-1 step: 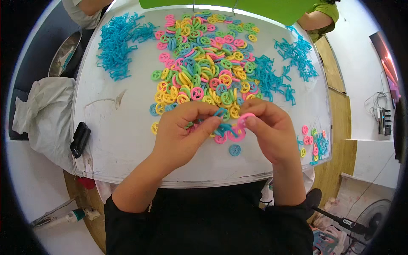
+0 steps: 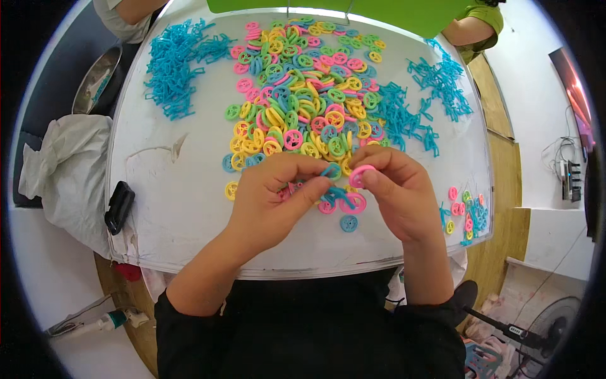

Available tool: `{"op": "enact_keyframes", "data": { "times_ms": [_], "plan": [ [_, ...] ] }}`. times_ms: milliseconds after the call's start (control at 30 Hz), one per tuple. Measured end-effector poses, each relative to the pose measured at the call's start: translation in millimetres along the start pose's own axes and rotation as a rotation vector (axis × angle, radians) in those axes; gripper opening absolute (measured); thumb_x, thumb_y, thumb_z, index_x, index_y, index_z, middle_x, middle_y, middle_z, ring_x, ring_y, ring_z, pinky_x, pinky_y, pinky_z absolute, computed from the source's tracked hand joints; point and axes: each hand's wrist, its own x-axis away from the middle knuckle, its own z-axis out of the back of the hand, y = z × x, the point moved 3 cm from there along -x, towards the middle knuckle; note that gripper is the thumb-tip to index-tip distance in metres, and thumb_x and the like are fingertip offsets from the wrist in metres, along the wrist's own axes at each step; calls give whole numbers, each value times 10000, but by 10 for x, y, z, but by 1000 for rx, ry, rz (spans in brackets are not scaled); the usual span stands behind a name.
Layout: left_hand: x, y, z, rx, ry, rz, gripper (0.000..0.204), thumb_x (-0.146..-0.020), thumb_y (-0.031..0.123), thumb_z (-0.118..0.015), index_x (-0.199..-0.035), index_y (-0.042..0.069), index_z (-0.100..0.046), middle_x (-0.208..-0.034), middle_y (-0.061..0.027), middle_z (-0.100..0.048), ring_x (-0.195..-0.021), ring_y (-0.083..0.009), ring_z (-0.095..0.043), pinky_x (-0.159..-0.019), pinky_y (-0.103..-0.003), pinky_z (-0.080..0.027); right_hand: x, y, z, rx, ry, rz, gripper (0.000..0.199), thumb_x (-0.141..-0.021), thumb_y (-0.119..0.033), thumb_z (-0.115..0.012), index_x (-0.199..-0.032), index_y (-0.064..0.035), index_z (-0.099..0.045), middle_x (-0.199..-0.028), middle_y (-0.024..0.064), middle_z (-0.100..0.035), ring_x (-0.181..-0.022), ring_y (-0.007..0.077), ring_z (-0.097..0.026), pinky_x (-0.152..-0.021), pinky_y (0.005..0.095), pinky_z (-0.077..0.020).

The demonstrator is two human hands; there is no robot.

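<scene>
My left hand (image 2: 268, 196) pinches a blue plastic frame piece (image 2: 338, 196) between thumb and fingers. A pink wheel (image 2: 353, 203) sits at the end of that piece, though I cannot tell whether it is fixed on it. Between the thumb and fingers of my right hand (image 2: 398, 189) is another pink wheel (image 2: 361, 177), just above the first and apart from the blue piece. More pink shows partly hidden under my left fingers. A loose blue wheel (image 2: 348, 223) lies on the white table (image 2: 183, 221) below my hands.
A large heap of coloured wheels (image 2: 303, 95) spreads beyond my hands. Piles of blue frame pieces (image 2: 173, 69) flank it. Wheels and blue pieces gather at the right edge (image 2: 470, 218). A black case (image 2: 119, 207) lies left. Other people's arms (image 2: 470, 30) show at the far corners.
The pink wheel in my right hand has turned to show more of its round face and shifted slightly left. My left hand has barely moved.
</scene>
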Motion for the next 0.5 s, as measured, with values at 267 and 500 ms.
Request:
{"op": "enact_keyframes", "data": {
  "times_ms": [267, 500],
  "plan": [
    [24, 48, -53, 60, -109, 108, 158, -894, 50, -700, -1049, 19, -705, -955, -12, -700, -867, -76, -620, -728, -238, -494, -39, 177, -12, -210, -8, -213, 151, -937, -131, -676, -1015, -6, -641, -1125, 147, -673, -952, 158, -640, -850, 296, -506],
    [21, 40, -76, -12, -116, 22, 165, -885, 56, -708, -1047, 24, -705, -948, -30, -704, -837, -81, -630, -700, -248, -500, -32, 196, -49, -135, 53, -133, 144, -946, -117, -664, -1008, 10, -634, -1056, 139, -696, -883, 140, -649, -807, 273, -520]
  ]
}}
